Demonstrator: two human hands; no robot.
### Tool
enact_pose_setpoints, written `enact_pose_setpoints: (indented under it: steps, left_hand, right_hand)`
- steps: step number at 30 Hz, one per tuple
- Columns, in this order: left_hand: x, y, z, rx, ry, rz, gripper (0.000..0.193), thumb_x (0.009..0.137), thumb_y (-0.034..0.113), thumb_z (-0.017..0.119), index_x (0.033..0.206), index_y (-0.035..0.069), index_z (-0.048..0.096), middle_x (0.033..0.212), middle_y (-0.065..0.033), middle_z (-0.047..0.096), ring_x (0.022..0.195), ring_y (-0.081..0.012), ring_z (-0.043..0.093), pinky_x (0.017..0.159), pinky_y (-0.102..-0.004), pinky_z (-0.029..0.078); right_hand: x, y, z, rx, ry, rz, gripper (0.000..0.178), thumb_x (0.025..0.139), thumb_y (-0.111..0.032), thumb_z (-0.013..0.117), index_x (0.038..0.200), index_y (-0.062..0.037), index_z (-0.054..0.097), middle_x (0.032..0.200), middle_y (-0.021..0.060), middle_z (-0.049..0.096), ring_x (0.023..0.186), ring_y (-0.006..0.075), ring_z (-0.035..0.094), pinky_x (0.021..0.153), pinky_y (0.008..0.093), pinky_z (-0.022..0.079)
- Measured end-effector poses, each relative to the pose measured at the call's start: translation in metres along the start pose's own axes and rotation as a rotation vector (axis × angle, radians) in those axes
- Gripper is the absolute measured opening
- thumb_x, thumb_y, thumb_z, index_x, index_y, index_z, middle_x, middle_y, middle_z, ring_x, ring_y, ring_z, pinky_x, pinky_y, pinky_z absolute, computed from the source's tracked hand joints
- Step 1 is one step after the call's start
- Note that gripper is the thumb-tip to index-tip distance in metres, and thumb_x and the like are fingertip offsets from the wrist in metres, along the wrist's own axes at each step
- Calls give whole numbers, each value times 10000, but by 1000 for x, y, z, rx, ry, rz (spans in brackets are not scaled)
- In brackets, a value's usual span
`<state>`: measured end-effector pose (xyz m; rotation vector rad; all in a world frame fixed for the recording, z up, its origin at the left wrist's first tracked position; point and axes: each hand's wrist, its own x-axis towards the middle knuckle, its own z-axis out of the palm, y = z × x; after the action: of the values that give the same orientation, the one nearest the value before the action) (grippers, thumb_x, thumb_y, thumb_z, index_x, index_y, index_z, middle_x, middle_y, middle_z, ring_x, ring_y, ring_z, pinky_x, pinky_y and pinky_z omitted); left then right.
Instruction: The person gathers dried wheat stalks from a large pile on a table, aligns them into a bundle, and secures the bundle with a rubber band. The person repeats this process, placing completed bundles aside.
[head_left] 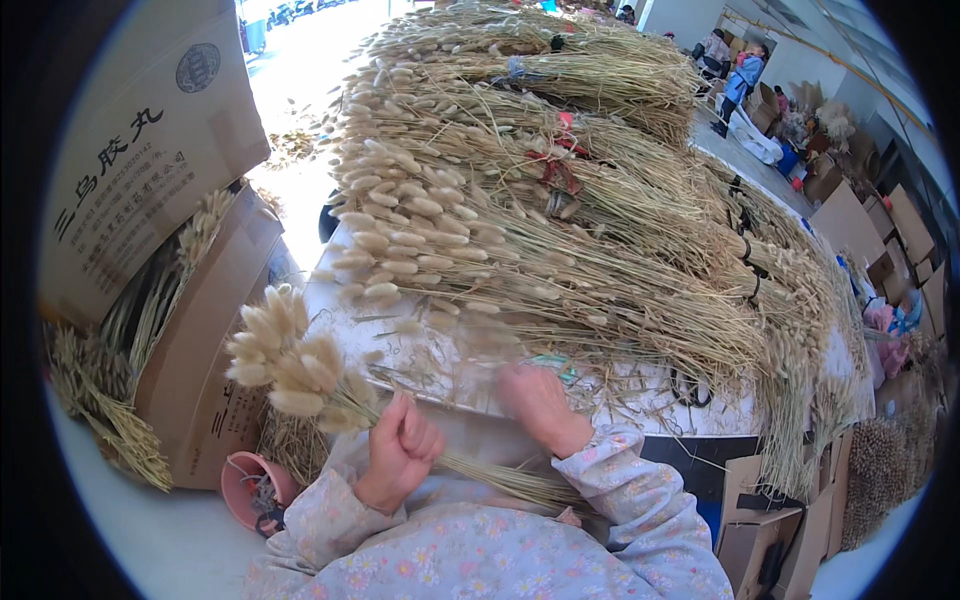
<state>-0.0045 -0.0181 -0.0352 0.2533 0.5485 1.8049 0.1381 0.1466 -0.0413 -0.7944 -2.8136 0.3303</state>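
My left hand (402, 448) is closed round a small bunch of dried bunny tail grass (305, 362). Its fluffy cream heads point up and left, and its stems (515, 482) run right across my lap. At the table's front edge is my right hand (537, 398), its fingers smeared by motion. A pale blur lies just above those fingers, and I cannot make out whether they hold anything. Beyond both hands, a large heap of the same grass (560, 240) covers the table, heads to the left and stems to the right.
Loose stalk bits litter the white tabletop (610, 400), with a black loop (690, 388) near its front. At the left stand an open cardboard box (205, 340) of dried stems and a pink bucket (258, 490). More cardboard (760, 520) sits at the lower right. People (738, 85) are far back right.
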Motion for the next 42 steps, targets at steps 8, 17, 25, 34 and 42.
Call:
enact_pose_setpoints:
  steps: [8, 17, 25, 34, 42]
  left_hand:
    - [5, -3, -2, -1, 29, -39, 472, 1003, 354, 392, 593, 123, 358, 464, 27, 225, 408, -118, 198, 435, -294, 219]
    - [1, 4, 2, 31, 102, -44, 514, 988, 373, 413, 540, 131, 344, 444, 22, 215, 408, -129, 198, 442, -296, 228]
    - [10, -1, -5, -16, 132, -40, 497, 987, 401, 418, 567, 141, 367, 455, 34, 221, 382, -115, 175, 410, -290, 213]
    - [12, 3, -5, -110, 141, -24, 362, 975, 324, 464, 673, 125, 466, 465, 40, 218, 398, -103, 209, 433, -276, 233]
    - [6, 43, 25, -46, 71, 212, 267, 955, 168, 502, 1196, 60, 546, 516, 61, 248, 427, -64, 234, 429, -249, 223]
  right_hand:
    - [12, 28, -23, 25, 271, 9, 92, 764, -135, 672, 788, -61, 623, 794, 138, 591, 739, 344, 592, 651, 431, 466]
    - [17, 77, -42, 80, 62, -63, 99, 851, -148, 604, 872, -55, 578, 813, 144, 617, 768, 342, 599, 660, 431, 480]
    - [27, 52, -105, 173, 321, -215, 114, 880, -106, 602, 955, -23, 626, 829, 165, 616, 754, 345, 602, 650, 376, 480]
    - [43, -32, -155, -17, 555, -212, 51, 848, -108, 603, 883, -76, 586, 739, 106, 566, 666, 310, 585, 585, 411, 468]
    - [40, -64, -100, 79, 201, -303, 65, 811, -78, 591, 784, -70, 533, 713, 109, 558, 638, 309, 578, 573, 405, 454]
